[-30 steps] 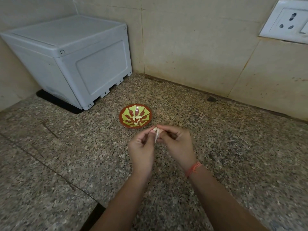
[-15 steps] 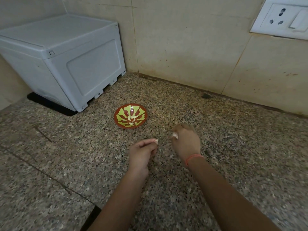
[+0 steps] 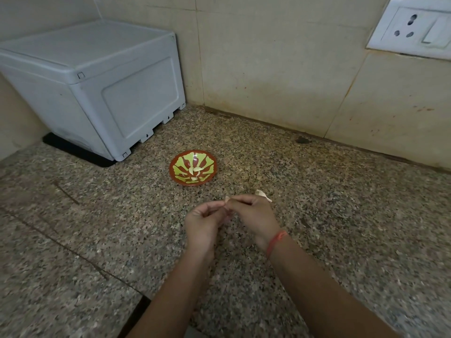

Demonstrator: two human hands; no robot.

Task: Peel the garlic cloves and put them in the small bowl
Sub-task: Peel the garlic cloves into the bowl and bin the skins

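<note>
A small red bowl [image 3: 179,178] with a green pattern sits on the granite counter and holds peeled garlic cloves [image 3: 195,170]. In front of it my left hand [image 3: 202,222] and my right hand [image 3: 253,217] meet fingertip to fingertip. Between them they pinch a small garlic clove [image 3: 227,199], of which only a pale tip shows above the fingers. A scrap of white garlic skin [image 3: 263,194] lies on the counter just behind my right hand.
A grey plastic box [image 3: 97,89] stands at the back left on a black mat. Tiled wall runs behind the counter [image 3: 341,215], with a white socket and switch plate [image 3: 415,30] at the upper right. A dark gap [image 3: 139,311] opens at the counter's near edge.
Half a second ago my hands were apart, the right one off to the side low over the counter. They have come back together on the clove, and a scrap of skin now lies where the right hand was.
</note>
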